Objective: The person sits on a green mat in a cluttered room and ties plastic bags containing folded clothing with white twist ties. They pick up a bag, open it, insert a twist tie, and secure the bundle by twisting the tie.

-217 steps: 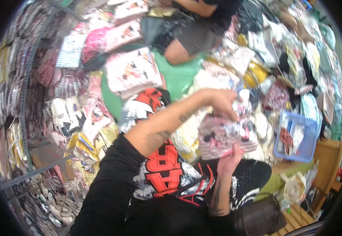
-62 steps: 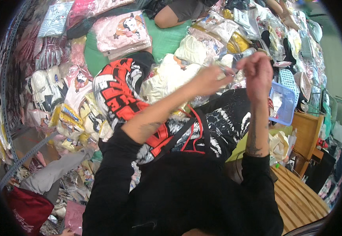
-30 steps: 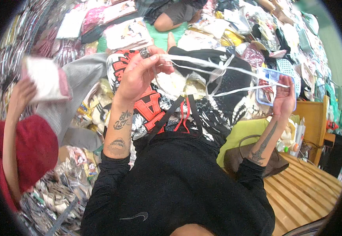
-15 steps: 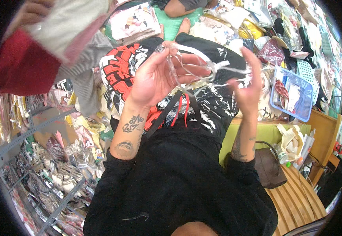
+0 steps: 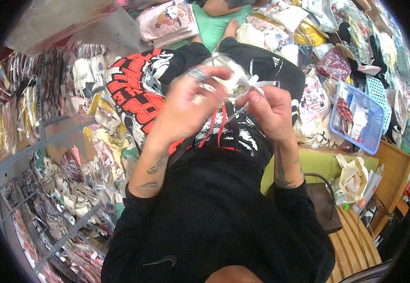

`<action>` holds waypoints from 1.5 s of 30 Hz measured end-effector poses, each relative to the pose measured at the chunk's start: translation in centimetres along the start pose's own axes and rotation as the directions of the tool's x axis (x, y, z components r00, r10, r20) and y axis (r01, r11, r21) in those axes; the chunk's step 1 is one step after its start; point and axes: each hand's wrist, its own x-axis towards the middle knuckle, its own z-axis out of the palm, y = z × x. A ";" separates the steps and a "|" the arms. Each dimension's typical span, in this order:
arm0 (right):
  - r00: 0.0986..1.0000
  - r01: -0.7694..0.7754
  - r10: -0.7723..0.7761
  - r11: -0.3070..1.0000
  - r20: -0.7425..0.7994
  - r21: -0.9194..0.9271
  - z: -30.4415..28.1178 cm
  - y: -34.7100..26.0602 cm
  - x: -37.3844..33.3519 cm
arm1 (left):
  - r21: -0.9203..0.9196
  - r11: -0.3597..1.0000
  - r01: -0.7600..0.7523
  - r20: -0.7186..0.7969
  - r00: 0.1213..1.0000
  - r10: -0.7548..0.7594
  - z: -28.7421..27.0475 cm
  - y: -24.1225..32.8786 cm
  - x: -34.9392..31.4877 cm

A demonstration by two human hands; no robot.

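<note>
Above my lap is a tangle of thin white and clear strips point(image 5: 253, 83), looped and knotted like ribbon or string; its exact kind is hard to make out. My right hand point(image 5: 273, 111) pinches part of the white strip between thumb and fingers, just below the knot. Close on its left, my left hand point(image 5: 191, 106) is at the looped part, fingers bent and smeared by motion. Whether it grips the strips cannot be seen. Behind the hands lie my black patterned trousers point(image 5: 134, 89).
Bagged clothes point(image 5: 169, 21) are piled ahead. At right are a blue plastic basket point(image 5: 377, 111) with small items, a brown bag point(image 5: 325, 207) and a slatted wooden seat point(image 5: 351, 250). Metal shelves point(image 5: 66, 257) full of packed goods stand left. Another person's knee point(image 5: 221, 6) shows at the top.
My right hand has come inward and its spread fingers have closed on the white strip. My left hand has turned, its palm no longer upward. The red item at upper left has mostly left view.
</note>
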 end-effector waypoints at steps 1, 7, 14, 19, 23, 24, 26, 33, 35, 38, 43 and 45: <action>0.999 0.022 -0.022 1.000 0.037 -0.001 0.1 0.1 -0.1 | 0.020 1.000 0.020 0.110 0.994 -0.022 0.8 -0.7 -0.3; 0.987 0.026 0.009 0.977 0.162 -0.212 -1.2 0.5 -0.6 | -0.246 0.969 0.021 -0.050 0.998 -0.034 2.8 -2.2 -0.9; 0.992 -0.086 0.075 0.990 -0.099 -0.113 0.6 1.9 -0.5 | -0.009 0.998 0.059 -0.161 0.985 -0.060 1.6 -4.4 -2.1; 0.982 -0.175 0.163 0.974 -0.095 -0.141 2.8 1.8 0.5 | -0.203 0.975 0.092 -0.276 0.950 -0.147 0.0 -4.7 -3.5; 0.983 -0.168 0.157 0.979 -0.100 -0.117 4.8 2.5 1.2 | -0.575 0.817 -0.049 -0.255 0.959 -0.122 -1.1 -5.5 -3.9; 0.985 -0.147 0.136 0.984 -0.106 -0.103 5.3 2.9 1.3 | -0.651 0.757 -0.052 -0.266 0.950 -0.165 -1.2 -4.9 -3.9; 0.980 -0.166 0.163 0.986 -0.114 -0.019 6.5 2.8 1.6 | -0.634 0.771 -0.063 -0.276 0.949 -0.150 -1.7 -5.0 -4.0; 0.964 -0.221 0.184 0.956 -0.190 -0.193 7.9 4.0 3.2 | -0.412 0.911 0.028 -0.248 0.958 -0.142 -4.8 -8.9 -3.3; 0.977 -0.175 0.138 0.954 -0.160 -0.244 7.9 4.4 3.9 | -0.369 0.928 0.051 -0.219 0.966 -0.140 -5.4 -10.1 -3.0; 0.987 -0.121 0.086 0.955 -0.137 -0.271 7.5 5.5 4.4 | -0.369 0.926 0.073 -0.236 0.957 -0.170 -5.7 -10.3 -3.0; 0.937 0.043 -0.278 0.692 -0.212 -0.721 9.4 5.3 6.1 | -0.577 0.816 0.028 -0.170 0.973 -0.153 -7.5 -9.7 -3.4; 0.919 0.105 -0.353 0.646 -0.174 -0.756 9.7 5.5 5.4 | -0.570 0.822 0.011 -0.192 0.970 -0.146 -7.8 -9.7 -3.6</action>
